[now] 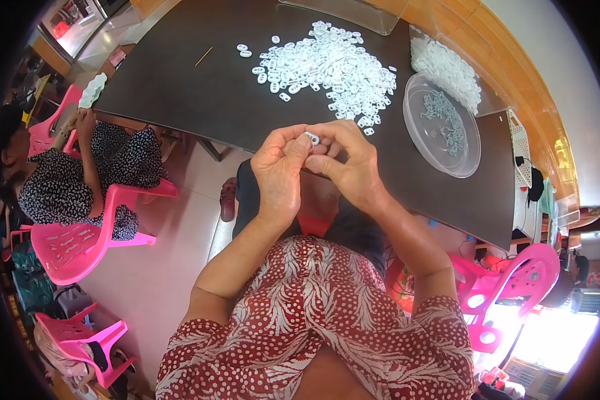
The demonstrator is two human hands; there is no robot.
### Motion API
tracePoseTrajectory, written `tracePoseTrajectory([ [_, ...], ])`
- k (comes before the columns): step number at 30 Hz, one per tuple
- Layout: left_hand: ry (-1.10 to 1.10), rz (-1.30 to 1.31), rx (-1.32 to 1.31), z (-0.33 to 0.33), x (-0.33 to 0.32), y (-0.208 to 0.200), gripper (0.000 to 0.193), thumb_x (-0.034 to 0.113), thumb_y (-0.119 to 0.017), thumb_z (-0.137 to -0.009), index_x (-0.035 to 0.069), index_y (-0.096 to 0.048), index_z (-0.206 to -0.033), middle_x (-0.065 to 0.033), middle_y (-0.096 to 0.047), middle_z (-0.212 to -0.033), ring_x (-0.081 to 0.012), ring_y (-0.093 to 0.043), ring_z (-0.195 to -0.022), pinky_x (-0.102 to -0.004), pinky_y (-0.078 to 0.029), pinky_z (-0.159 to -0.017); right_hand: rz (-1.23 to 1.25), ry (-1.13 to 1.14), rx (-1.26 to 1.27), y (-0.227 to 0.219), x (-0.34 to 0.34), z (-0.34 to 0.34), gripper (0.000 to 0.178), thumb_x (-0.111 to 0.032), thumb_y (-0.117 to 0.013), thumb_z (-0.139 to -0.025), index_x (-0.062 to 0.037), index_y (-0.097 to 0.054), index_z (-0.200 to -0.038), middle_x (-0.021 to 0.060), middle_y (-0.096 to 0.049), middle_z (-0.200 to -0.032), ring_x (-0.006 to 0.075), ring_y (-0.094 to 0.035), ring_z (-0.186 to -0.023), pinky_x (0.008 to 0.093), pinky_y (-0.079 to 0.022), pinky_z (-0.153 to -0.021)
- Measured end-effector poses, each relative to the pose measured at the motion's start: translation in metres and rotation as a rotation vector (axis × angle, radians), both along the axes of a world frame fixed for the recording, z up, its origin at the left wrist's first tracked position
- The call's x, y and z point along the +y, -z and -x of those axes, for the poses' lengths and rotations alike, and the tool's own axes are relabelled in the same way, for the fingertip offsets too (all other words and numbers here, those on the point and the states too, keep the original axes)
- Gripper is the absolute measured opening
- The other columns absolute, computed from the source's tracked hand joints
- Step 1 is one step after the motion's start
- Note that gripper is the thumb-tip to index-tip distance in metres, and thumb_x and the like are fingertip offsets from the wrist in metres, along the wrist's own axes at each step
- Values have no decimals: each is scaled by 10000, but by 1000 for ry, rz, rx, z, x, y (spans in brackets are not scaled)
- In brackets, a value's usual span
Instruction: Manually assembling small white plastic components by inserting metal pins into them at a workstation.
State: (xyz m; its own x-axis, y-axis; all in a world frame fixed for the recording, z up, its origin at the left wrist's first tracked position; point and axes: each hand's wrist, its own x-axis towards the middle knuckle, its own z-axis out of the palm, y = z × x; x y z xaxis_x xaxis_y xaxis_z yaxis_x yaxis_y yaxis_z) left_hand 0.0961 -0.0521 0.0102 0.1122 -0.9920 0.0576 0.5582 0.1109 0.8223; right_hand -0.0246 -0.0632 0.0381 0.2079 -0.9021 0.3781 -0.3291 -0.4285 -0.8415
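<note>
One white piece [313, 139], small, held just above the near edge of the counter [173, 87], roughly midway along it.

Handling (judged): very light; stiff, plastic-looking; smooth, so apt to slip between fingertips; not fragile under ordinary pressure, though easily dropped for its smallness. Best hold: thumb and forefinger on the two long sides or the rounded ends, leaving the opening free.

Appearance: glossy white, rounded outline, one dark opening showing; remainder covered by fingers.

Left hand [281, 167]: pinching the white piece, thumb in front, fingers curled behind.

Right hand [353, 160]: curled in against it, thumb bent below, forefinger arched over; whether it grips the piece or something hidden, cannot tell.

Further stock on the counter:
– Many loose white pieces [333, 67], heaped from the far edge toward the near edge; the separate ones oval, with two dark openings.
– One clear round tub [428, 145], near the right end, containing small grey pieces [451, 123], shape too fine to tell.
– One batch of translucent whitish pieces [447, 70], toward the far right corner.
– One thin yellowish stick [204, 56], left of the heap.
</note>
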Motion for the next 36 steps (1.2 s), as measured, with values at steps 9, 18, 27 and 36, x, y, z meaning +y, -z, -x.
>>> tracePoseTrajectory([
  [9,-4,17,74,5,7,-14,196,52,-538,-908,-68,-571,-1059,-99,-649,-890,-119,-627,-770,-225,-497,-703,242,89,31,0,5,-1,328,21,-689,-668,-37,-621,-984,71,-589,-815,188,-534,-720,291,-454,-621],
  [18,84,177,-17,-7,9,-11,242,58,-545,-916,-57,-581,-1126,-82,-639,-916,-96,-575,-747,-217,-478,-683,302,86,39,-6,9,4,336,23,-699,-660,-41,-623,-982,76,-598,-823,182,-567,-717,290,-469,-608],
  [27,-44,255,-94,-6,13,-5,261,63,-570,-907,-43,-589,-1145,-49,-623,-940,-77,-556,-799,-203,-460,-719,355,59,-80,-3,12,-3,358,52,-710,-626,-16,-628,-968,91,-639,-843,180,-566,-678,273,-469,-587],
  [36,-158,309,-120,-3,16,-6,211,86,-561,-919,-38,-606,-1083,-41,-609,-973,-72,-549,-842,-201,-453,-762,299,109,-106,-5,16,-13,382,48,-726,-625,-14,-628,-988,90,-641,-828,171,-569,-665,256,-470,-563],
])
